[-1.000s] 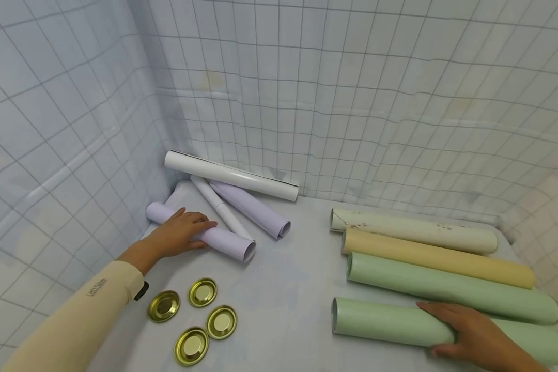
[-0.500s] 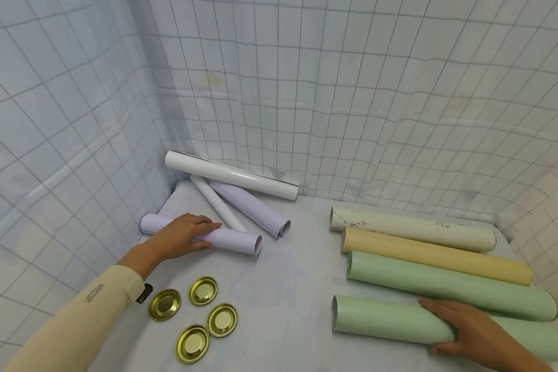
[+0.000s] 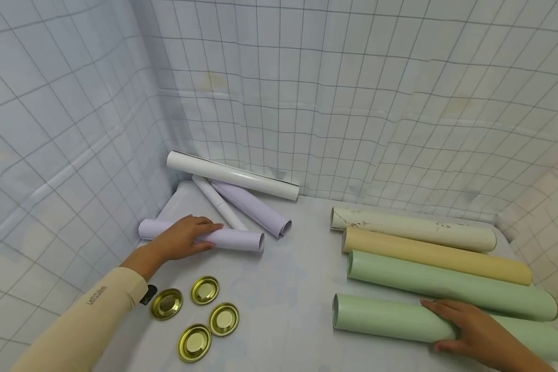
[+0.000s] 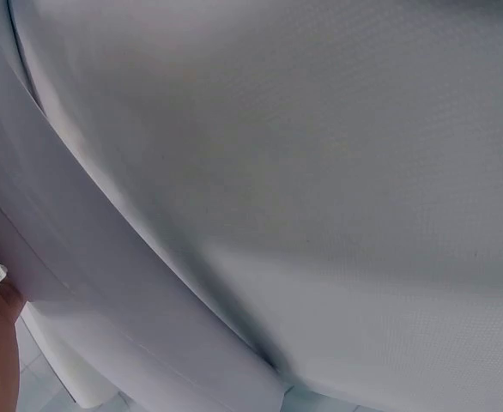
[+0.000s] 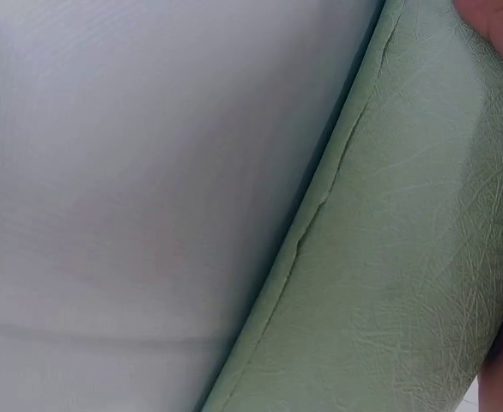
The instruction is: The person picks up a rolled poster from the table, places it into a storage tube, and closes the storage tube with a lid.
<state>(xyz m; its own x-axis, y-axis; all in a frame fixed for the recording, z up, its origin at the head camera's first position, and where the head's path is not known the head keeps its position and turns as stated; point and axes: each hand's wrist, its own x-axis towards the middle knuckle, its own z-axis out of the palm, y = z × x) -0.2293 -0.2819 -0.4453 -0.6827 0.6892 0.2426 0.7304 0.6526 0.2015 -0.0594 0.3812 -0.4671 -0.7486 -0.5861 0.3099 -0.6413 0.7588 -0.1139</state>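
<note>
1. Head view: my left hand (image 3: 181,238) rests on the lilac roll (image 3: 234,240) at the table's (image 3: 283,289) far-left corner, fingers laid over it, lightly curled. My right hand (image 3: 469,330) grasps the nearest green roll (image 3: 381,319), front right.
2. Left wrist view: only white surface (image 4: 320,172) shows; I cannot tell my fingers' state.
3. Right wrist view: the green roll (image 5: 389,283) lies on the table.
</note>
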